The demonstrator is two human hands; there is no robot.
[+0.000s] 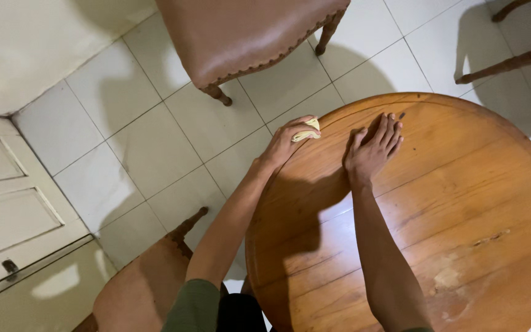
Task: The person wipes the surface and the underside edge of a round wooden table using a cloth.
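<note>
A round wooden table (pixel 450 203) fills the right half of the head view. My left hand (pixel 288 139) is at the table's far left rim, closed around a small yellow cloth (pixel 308 131) pressed against the edge. My right hand (pixel 373 149) lies flat on the tabletop just to the right of it, fingers together and stretched forward, holding nothing. Both forearms reach up from the bottom of the frame.
A brown leather chair (pixel 241 37) stands on the white tiled floor (pixel 155 135) beyond the table. Another brown seat (pixel 139 289) is at the lower left beside me. A white panelled door (pixel 7 197) is at the left. Wooden chair legs (pixel 505 61) show at the top right.
</note>
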